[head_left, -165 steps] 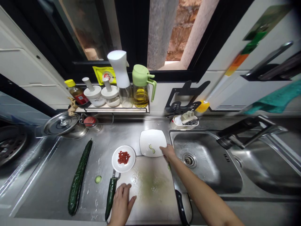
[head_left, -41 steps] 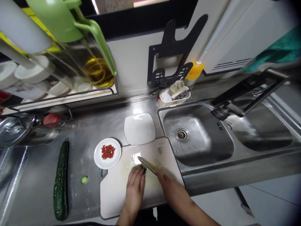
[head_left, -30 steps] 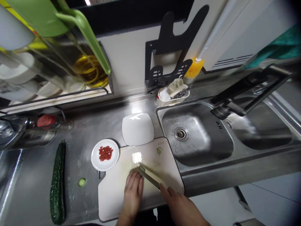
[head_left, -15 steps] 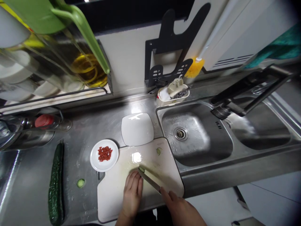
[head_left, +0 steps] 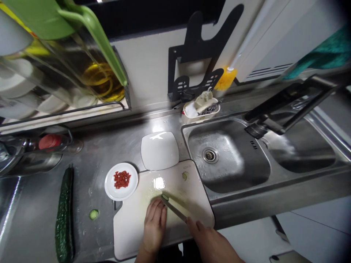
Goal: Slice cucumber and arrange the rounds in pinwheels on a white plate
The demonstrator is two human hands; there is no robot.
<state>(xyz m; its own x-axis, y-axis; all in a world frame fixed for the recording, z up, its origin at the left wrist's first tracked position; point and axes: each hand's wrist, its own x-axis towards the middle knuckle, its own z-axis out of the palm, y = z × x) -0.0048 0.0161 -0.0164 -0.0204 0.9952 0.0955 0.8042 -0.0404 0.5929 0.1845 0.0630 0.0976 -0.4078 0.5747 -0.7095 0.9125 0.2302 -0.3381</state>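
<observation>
On the white cutting board (head_left: 128, 226), my left hand (head_left: 155, 223) has its fingers bent and pressed together over a cucumber piece, mostly hidden beneath them. My right hand (head_left: 207, 237) grips a kitchen knife (head_left: 177, 212) by its handle, which the fingers cover. The blade slants toward my left fingertips, its tip end against a small green cucumber slice (head_left: 165, 197). Thin cucumber scraps (head_left: 185, 176) lie near the board's far right corner.
Behind the board sits a square white plate (head_left: 159, 150). A round plate (head_left: 109, 186) holds red bits, perhaps goji berries. A whole cucumber (head_left: 64, 219) and a cucumber end (head_left: 93, 214) lie left. A steel sink (head_left: 227, 157) with a black faucet (head_left: 274, 126) is right.
Both hands and the knife keep almost the same place on the board. The whole view has shifted very slightly.
</observation>
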